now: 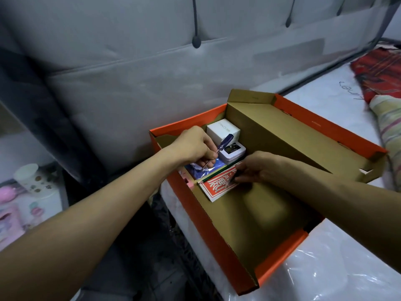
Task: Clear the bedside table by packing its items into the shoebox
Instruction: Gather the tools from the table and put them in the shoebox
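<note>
**Entry: screwdriver over the shoebox, right hand at the red packet**

Shoebox (213, 242) – orange outside, brown inside – sits centre to lower right of the frame on a plastic-wrapped mattress (338, 268). Its lid (282, 135) is folded open toward the right. A grey padded headboard (130, 72) fills the top of the frame.

My left hand (193, 146) comes in from the lower left and is over the box's upper-left end. Its fingers are curled round a screwdriver (224, 142), gripping the metal shaft. The blue handle points up and right, and the tip points down and left over a blue packet (208, 170).

My right hand (262, 168) comes in from the right edge, low inside the box. Its fingertips touch the upper-right edge of a red packet (219, 185) with white characters. I cannot tell whether they pinch it or only press on it.

Contents, all packed in the box's upper end:
- white box (223, 130) in the far corner
- white gadget (233, 152) with a small dark screen, just below that box and touching it
- blue packet to the left of the gadget
- red packet flat on the floor, below the blue one
- pink item (191, 183) against the left wall, too hidden to identify

The lower half of the box floor is bare cardboard.

Bedside table (54, 192) – blurred at the far lower left – holds a pale cup (27, 172) and pink things (8, 192).
</note>
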Available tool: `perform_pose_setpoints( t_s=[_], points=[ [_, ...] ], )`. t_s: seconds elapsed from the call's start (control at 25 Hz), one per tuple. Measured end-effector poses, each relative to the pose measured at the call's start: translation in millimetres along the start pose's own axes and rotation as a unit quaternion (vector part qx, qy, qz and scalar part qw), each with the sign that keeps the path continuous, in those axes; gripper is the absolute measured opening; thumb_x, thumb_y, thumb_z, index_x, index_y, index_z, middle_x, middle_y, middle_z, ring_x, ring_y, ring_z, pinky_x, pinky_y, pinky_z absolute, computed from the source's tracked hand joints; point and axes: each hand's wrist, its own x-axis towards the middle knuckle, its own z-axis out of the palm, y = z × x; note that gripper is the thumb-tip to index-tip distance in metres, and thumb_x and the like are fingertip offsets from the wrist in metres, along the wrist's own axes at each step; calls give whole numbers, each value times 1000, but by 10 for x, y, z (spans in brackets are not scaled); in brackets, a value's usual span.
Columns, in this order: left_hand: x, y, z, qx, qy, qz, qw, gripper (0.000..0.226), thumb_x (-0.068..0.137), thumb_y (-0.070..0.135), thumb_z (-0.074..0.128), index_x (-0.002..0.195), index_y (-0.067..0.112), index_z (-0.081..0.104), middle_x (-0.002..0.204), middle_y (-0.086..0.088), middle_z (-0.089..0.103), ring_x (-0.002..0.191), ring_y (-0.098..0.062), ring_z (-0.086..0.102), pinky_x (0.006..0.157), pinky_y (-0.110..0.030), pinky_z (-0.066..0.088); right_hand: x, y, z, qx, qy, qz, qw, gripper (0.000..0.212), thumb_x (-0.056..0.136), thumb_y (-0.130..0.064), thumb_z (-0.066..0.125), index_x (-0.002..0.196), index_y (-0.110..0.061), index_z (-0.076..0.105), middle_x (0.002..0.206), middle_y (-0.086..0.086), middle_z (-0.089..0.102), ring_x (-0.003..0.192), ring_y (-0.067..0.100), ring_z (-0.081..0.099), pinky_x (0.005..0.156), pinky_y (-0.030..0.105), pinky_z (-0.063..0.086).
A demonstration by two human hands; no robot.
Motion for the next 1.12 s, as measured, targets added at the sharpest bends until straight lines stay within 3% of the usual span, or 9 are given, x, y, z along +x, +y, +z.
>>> perform_pose_setpoints(
  t_s=[0.12,0.24,0.32,0.52,0.68,0.84,1.0,1.12],
  points=[
    [-1,-13,0,-22,-2,1,1000,4,87,-5,67,89,-2,69,78,-22,73,60,-22,69,51,-22,53,113,12,83,-22,17,-4,1000,18,100,-10,50,94,7,51,98,25,67,44,26,64,35,29,51],
    [-1,-26,-7,-30,-5,-1,1000,4,87,-6,67,89,-4,69,76,-23,72,59,-22,68,50,-23,52,215,9,163,-37,40,-24,998,31,101,-13,49,77,6,52,73,22,63,29,22,56,36,29,50],
    [6,-35,-1,-33,-8,-1,999,4,87,-6,67,89,-4,69,76,-23,72,61,-24,68,52,-25,55,238,-1,174,-24,48,-31,998,31,101,-12,48,74,3,49,68,22,59,27,22,54,34,29,49],
    [22,-45,10,-36,-16,-2,999,5,87,-6,66,92,-5,68,79,-24,72,64,-25,69,59,-29,59,242,-21,112,5,52,-39,998,21,102,-8,41,90,5,51,72,27,63,34,27,60,38,35,53],
    [20,-38,12,-26,-20,-4,999,6,88,-5,66,93,-5,69,83,-25,72,62,-22,68,57,-27,59,297,-12,80,-26,67,-34,997,33,103,-6,38,78,9,54,85,28,68,38,25,61,42,33,54],
    [31,-37,10,-19,-16,-5,1000,5,88,-4,66,92,-5,69,82,-24,73,64,-24,70,55,-26,57,284,-7,77,-41,77,-28,996,35,103,-10,40,76,8,54,48,19,62,31,21,58,32,26,49],
    [24,-14,11,-10,-7,1,1000,4,87,-2,68,91,-3,70,80,-23,73,65,-25,71,52,-22,55,140,15,-16,-57,79,-75,992,19,101,-13,45,87,-3,53,64,12,59,46,17,54,37,24,41],
    [0,12,13,-7,-14,16,1000,5,86,0,70,90,-1,71,78,-20,74,63,-23,71,53,-22,54,-36,54,-75,47,14,-138,989,24,101,-21,48,89,-2,58,69,11,59,55,16,54,46,23,41]
  ],
)
